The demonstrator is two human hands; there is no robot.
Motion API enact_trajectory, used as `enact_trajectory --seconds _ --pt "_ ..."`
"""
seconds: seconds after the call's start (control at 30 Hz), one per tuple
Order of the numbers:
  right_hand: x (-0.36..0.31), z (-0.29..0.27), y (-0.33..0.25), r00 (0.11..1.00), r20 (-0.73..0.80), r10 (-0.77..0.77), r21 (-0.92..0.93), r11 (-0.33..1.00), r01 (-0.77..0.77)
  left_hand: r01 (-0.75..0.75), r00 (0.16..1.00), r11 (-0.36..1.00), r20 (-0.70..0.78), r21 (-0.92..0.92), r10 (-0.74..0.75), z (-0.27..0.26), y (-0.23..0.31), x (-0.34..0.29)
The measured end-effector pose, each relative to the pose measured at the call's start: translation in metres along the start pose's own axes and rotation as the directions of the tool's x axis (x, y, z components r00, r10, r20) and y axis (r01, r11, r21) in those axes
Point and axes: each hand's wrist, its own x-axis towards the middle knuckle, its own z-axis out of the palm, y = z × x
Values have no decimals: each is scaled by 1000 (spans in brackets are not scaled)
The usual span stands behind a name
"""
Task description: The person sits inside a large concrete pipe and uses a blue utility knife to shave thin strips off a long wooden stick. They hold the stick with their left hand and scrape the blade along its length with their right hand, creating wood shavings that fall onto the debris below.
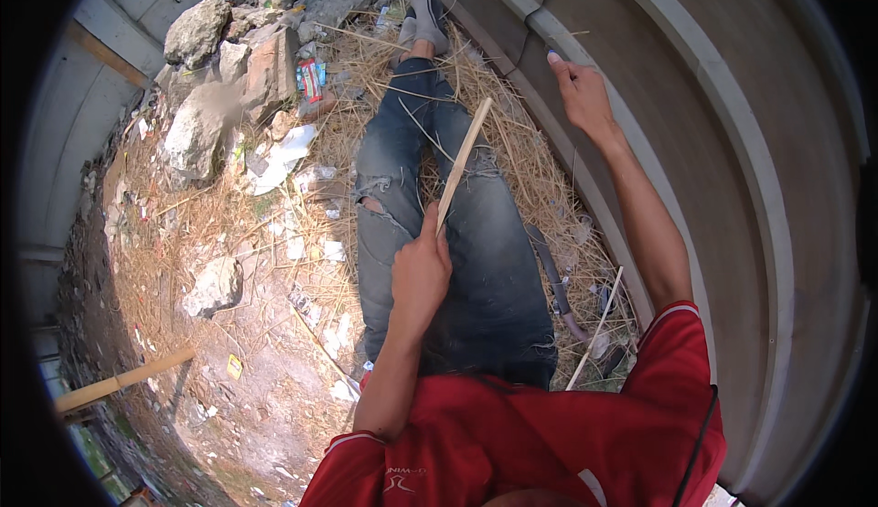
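Note:
My left hand [422, 267] is closed round the lower end of a flat, pale wooden strip [467, 153]. The strip slants up and away over my outstretched legs in torn dark jeans [476, 260]. Out to the right, my raised right hand [583, 96] is in front of the metal wall, apart from the strip. Its fingers are curled, with a small bluish tip at the thumb's end; whatever they grip is too small to name. Dry straw [540, 173] lies around my legs.
A ribbed brown metal wall [677, 114] rises close on the right. Rocks [197, 128] and litter lie to the far left. A thin stick [596, 329] and a grey curved tube-like piece [551, 278] lie beside my right leg. Another wooden piece [128, 379] juts in at left.

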Motion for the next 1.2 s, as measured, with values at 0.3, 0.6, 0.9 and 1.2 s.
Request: enact_trajectory --seconds 0.3,0.6,0.9,1.2 --pt "-107 53 -67 862 308 -404 -1 905 425 -11 997 992 -69 129 20 -12 16 22" --pt "-50 46 -62 963 123 -240 -58 967 249 11 997 996 -76 85 -5 -12 20 27" --pt "-92 66 -69 779 293 -555 -74 799 597 -4 981 965 -188 -261 -47 -14 10 24" --pt "-7 -17 -24 991 -67 -114 19 993 116 81 995 942 -28 -327 -95 1 7 6"
